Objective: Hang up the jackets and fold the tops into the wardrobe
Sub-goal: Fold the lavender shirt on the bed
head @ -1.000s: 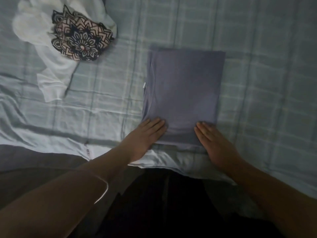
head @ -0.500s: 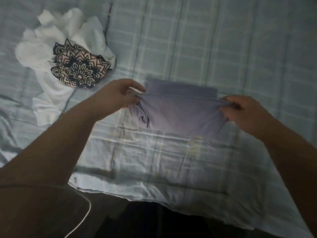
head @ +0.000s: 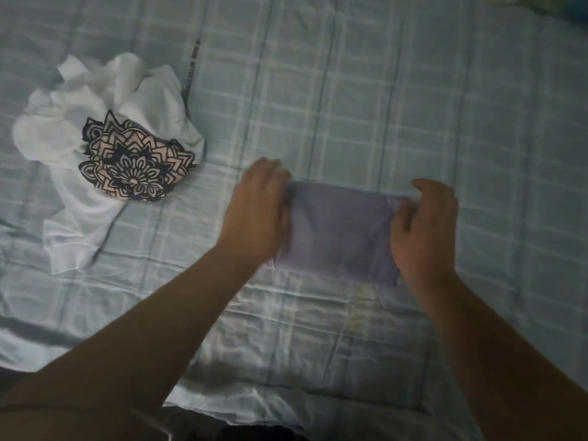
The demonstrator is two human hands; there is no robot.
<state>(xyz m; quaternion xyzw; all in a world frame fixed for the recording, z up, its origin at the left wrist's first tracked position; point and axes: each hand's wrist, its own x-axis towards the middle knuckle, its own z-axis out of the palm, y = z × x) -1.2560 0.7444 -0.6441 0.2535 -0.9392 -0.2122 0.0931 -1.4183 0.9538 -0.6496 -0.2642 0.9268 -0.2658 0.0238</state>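
Both short ends of the purple top (head: 340,230) are held, the left hand (head: 257,214) laid flat over one end and the right hand (head: 424,230) curled around the other. It is folded small and lies on the checked bed (head: 366,90), well apart from the crumpled white top (head: 105,148). Soft, light and floppy as it looks, it is best scooped from under both ends so the folds are kept.

— Where is free room on the bed sheet (head: 366,90)?

— Behind and to the right of the folded purple top (head: 337,232), the sheet lies bare.

— And what stands in the way?

— Only the crumpled white shirt (head: 105,128), well apart at the left.
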